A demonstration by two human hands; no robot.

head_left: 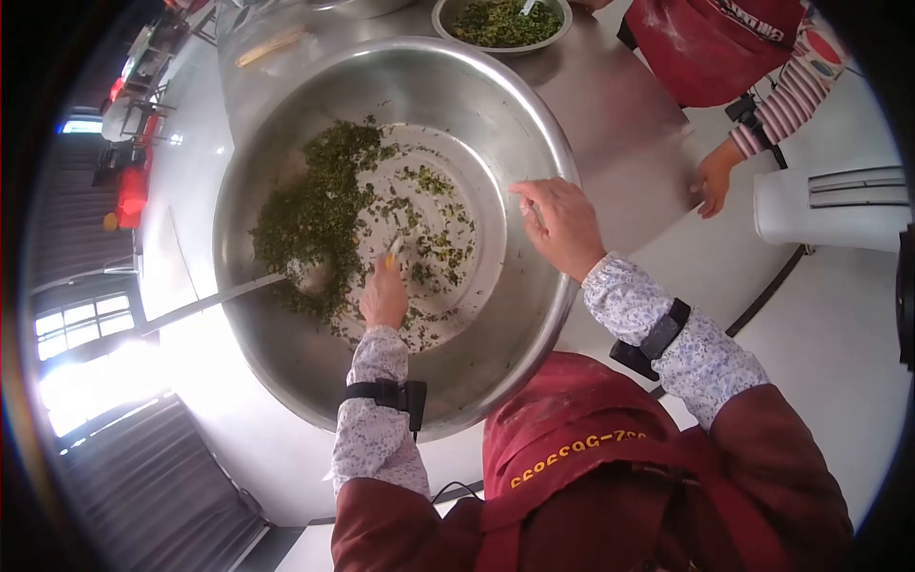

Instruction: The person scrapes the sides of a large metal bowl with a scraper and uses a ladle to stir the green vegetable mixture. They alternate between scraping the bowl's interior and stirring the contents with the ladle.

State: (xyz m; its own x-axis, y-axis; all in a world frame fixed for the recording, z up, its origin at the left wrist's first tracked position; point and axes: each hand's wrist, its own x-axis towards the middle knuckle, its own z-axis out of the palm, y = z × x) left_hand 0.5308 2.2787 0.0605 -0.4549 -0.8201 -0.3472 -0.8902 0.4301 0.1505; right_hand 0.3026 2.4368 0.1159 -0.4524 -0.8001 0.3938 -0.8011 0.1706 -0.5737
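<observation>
A wide steel basin stands before me with chopped green filling heaped on its left side and scattered bits over the bottom. My left hand is closed low inside it, around a small tool with a yellow part and a pale end, whose kind I cannot make out. Over the basin's right rim is my right hand, fingers slightly bent and apart, with nothing visible in it. A ladle leans on the left rim, its bowl end among the greens.
Behind the basin, a smaller bowl of chopped greens holds a white utensil. A wooden stick-like thing lies on the metal table. At right, a co-worker's hand hangs near the table edge by a white stool.
</observation>
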